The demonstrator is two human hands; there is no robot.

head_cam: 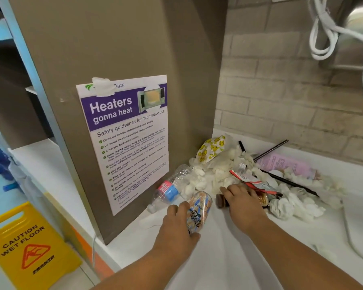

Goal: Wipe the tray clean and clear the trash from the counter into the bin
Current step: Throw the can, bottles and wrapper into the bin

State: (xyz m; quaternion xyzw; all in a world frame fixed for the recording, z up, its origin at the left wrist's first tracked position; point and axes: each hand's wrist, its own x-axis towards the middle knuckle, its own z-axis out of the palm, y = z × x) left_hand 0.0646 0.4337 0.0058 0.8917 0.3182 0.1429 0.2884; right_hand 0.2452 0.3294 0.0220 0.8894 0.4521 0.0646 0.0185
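Observation:
A heap of trash lies in the corner of the white counter: crumpled white tissues, a smiley-print wrapper, a pink packet, black straws and a red-and-white wrapper. My left hand grips a drink can with a blue and orange label. My right hand lies over a small brown bottle, fingers curled round it. A clear plastic water bottle lies on its side beside the can. No tray or bin is in view.
A brown cabinet side with a microwave safety poster stands left of the heap. The brick wall backs the counter. White cables hang at upper right. A yellow wet-floor sign stands on the floor at lower left.

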